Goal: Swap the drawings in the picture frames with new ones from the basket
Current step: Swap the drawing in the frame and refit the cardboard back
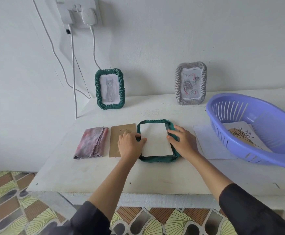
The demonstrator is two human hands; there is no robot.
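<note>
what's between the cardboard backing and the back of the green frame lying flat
Only the left hand, which lies partly over the cardboard backing. The white sheet already sits in the face-down green frame; the right hand rests on its edge.

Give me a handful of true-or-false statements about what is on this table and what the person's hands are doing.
1. A green frame lies face down on the table with a white sheet on its back. True.
2. The standing green frame shows a rose. False: it shows a cat; the roses are in the grey frame.
3. The purple basket is empty. False: a drawing lies inside it.
4. The left hand and the right hand both rest at the edges of the white sheet. True.
5. The folded pink cloth lies right of the basket. False: it lies far left, beside the brown backing board.
</note>
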